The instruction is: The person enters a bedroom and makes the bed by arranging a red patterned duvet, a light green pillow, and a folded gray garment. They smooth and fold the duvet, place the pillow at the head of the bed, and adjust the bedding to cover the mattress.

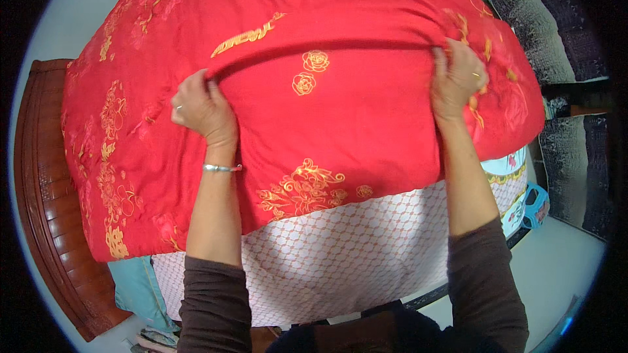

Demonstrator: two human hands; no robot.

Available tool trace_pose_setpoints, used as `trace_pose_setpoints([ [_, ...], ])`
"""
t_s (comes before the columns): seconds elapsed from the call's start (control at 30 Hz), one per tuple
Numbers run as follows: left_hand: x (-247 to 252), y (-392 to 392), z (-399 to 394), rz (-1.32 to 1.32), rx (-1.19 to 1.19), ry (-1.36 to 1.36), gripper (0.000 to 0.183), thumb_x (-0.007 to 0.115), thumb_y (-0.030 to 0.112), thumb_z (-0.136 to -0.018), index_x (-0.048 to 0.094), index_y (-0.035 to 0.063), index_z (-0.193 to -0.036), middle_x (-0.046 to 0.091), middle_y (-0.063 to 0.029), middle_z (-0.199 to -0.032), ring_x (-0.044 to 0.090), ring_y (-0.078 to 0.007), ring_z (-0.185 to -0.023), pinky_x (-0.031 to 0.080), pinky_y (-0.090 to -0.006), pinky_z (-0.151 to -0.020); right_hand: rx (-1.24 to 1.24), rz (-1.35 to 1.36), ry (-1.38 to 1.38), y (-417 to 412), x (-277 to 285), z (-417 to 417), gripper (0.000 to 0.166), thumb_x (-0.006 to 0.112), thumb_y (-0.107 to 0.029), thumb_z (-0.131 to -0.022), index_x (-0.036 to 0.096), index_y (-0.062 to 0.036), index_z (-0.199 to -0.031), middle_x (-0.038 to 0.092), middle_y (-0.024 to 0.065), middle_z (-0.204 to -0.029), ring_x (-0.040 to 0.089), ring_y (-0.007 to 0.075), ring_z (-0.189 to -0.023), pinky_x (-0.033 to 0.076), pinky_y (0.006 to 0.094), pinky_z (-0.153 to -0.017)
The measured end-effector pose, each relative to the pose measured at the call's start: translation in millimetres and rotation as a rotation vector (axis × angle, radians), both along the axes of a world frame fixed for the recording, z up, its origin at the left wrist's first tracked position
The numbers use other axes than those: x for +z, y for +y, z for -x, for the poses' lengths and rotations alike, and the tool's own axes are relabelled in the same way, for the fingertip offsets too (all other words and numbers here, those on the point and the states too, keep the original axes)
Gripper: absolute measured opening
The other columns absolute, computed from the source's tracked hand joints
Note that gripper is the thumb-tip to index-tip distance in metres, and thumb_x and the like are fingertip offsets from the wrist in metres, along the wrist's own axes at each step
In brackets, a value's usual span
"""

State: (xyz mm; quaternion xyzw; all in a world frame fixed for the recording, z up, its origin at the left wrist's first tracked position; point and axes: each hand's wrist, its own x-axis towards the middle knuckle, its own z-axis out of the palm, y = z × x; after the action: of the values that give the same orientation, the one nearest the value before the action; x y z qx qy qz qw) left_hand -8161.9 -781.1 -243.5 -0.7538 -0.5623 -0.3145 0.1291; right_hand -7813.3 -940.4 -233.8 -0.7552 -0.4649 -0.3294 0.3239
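A red quilt cover (343, 122) with gold flower patterns lies spread over a bed in the head view. My left hand (203, 105) grips a fold of its cloth left of the middle. Farther right, my right hand (456, 76) is closed on the same fold. Between my hands the fold is stretched and slightly raised. The cover's near edge lies over a white sheet (343, 255) with a brown lattice pattern.
A brown wooden headboard (54, 196) stands at the left, beside a teal pillow or cloth (140, 289). On the right are a light blue plastic stool (536, 206) and dark and grey patterned curtains or fabric (564, 171).
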Motion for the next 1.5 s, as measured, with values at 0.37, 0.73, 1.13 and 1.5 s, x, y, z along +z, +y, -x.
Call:
trace_pose_setpoints([
  [0.37,-63,-2,-6,0.573,-0.192,0.237,0.059,0.053,0.029,-0.089,0.030,0.0117,-0.141,0.043,-0.0111,-0.136,0.042,-0.0304,-0.123,0.027,-0.0535,-0.103,-0.075,0.644,0.228,-5,-76,-13,0.057,0.052,-0.045,-0.087,0.040,-0.0199,-0.136,0.041,0.0062,-0.136,0.034,0.0269,-0.129,0.016,0.0568,-0.108],
  [0.73,-71,-156,-111,0.457,-0.421,0.348,0.061,0.048,0.038,-0.089,0.029,0.0159,-0.143,0.020,-0.0128,-0.150,0.014,-0.0335,-0.139,0.007,-0.0592,-0.108,-0.247,0.682,0.200,-92,-76,-73,0.061,0.044,-0.053,-0.087,0.039,-0.0203,-0.138,0.027,0.0110,-0.147,0.020,0.0362,-0.136,0.009,0.0590,-0.108],
  [1.13,-80,-146,-107,0.399,-0.448,0.437,0.062,0.045,0.043,-0.091,0.027,0.0174,-0.144,0.019,-0.0117,-0.151,0.015,-0.0339,-0.139,0.007,-0.0594,-0.108,-0.113,0.520,0.196,-106,-47,-47,0.057,0.053,-0.041,-0.087,0.044,-0.0082,-0.132,0.039,0.0145,-0.138,0.030,0.0371,-0.130,0.019,0.0554,-0.107],
  [1.5,-31,-251,-145,0.430,-0.583,0.313,0.053,0.044,0.030,-0.090,0.036,0.0104,-0.139,0.028,-0.0139,-0.147,0.024,-0.0323,-0.136,0.007,-0.0552,-0.110,0.591,0.821,0.378,-292,-80,73,0.042,0.058,-0.036,-0.080,0.057,-0.0170,-0.117,0.054,0.0054,-0.126,0.042,0.0244,-0.123,0.021,0.0555,-0.106],
])
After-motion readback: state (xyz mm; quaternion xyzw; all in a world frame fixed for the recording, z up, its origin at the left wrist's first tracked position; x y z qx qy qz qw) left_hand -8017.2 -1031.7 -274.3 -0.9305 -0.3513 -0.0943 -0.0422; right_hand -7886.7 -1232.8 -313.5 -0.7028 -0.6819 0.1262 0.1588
